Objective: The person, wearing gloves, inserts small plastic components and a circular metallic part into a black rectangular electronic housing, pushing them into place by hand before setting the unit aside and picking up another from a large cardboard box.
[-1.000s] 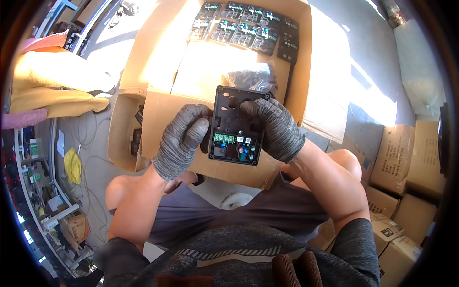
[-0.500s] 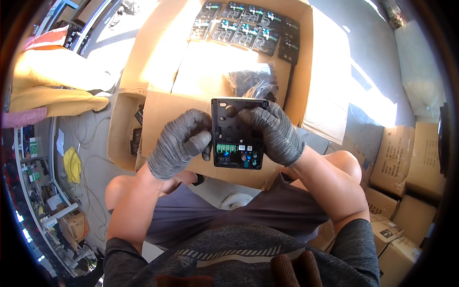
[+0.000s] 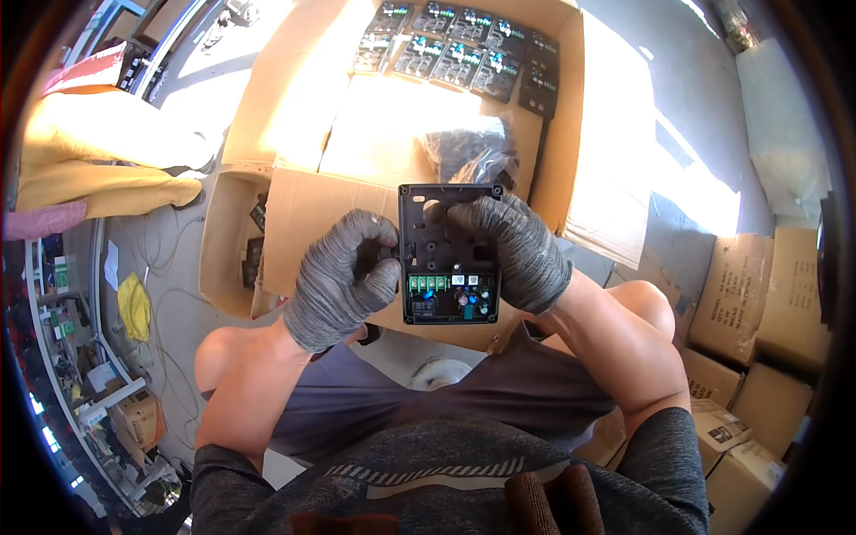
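A black rectangular plastic housing [image 3: 424, 239] is held up in front of me, its inner side facing me. At its lower end sits a circuit board [image 3: 446, 305] with a green terminal block and small white connectors. My right hand [image 3: 530, 254], in a grey knit glove, grips the housing's right edge, its fingers reaching over the upper inner face. My left hand [image 3: 343, 281], gloved alike, is curled against the left edge, thumb and forefinger bent toward each other. Whatever lies between those fingertips is too dark to make out.
Beneath my hands is a large open cardboard box [image 3: 294, 201] with rows of similar black units [image 3: 464, 62] at its far end. A clear plastic bag [image 3: 471, 147] of dark parts lies in it. Cartons [image 3: 733, 299] are stacked at right; a cluttered shelf [image 3: 89, 410] stands at left.
The housing has shifted slightly down and tilted so its inner face and board show more fully. My left hand has moved a little down and right; my right hand keeps its grip.
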A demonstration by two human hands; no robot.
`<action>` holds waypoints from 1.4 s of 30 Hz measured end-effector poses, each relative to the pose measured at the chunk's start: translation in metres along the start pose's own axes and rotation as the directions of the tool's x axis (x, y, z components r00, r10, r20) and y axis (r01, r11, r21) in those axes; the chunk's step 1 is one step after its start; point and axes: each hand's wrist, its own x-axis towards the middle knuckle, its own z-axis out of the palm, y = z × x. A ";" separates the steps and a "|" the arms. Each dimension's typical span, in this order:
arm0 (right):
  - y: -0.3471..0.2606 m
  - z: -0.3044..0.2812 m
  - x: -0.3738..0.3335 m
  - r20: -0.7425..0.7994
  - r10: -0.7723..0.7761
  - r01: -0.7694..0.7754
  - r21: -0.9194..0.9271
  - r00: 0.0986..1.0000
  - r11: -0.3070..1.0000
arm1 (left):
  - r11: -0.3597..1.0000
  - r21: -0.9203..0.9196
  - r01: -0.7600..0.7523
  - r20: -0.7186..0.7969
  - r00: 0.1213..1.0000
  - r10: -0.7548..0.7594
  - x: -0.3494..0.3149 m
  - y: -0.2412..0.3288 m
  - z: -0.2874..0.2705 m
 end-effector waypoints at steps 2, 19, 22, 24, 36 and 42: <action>0.001 0.001 0.001 -0.035 0.051 -0.051 0.006 0.998 0.999 | 1.000 0.023 -0.017 -0.007 1.000 0.017 -0.001 -0.004 0.001; -0.013 -0.010 0.012 0.120 -0.192 0.226 -0.450 0.974 0.864 | 0.995 -0.086 0.056 0.081 0.995 -0.049 0.009 -0.008 -0.003; -0.017 -0.006 0.013 0.084 -0.189 0.204 -0.530 0.978 0.823 | 0.990 0.133 -0.040 0.105 0.994 0.026 0.009 -0.013 -0.007; -0.008 -0.007 0.016 0.083 -0.402 0.359 -0.634 0.912 0.685 | 0.999 0.030 0.016 0.024 1.000 -0.016 0.008 -0.012 -0.002; 0.007 0.006 0.024 0.247 -0.658 0.552 -0.776 0.712 0.306 | 0.994 -0.096 -0.053 -0.262 0.965 0.026 0.009 -0.024 0.022; 0.010 0.008 0.028 0.159 -0.665 0.563 -0.692 0.729 0.451 | 0.982 0.187 0.004 -0.241 0.970 0.042 0.008 -0.024 0.008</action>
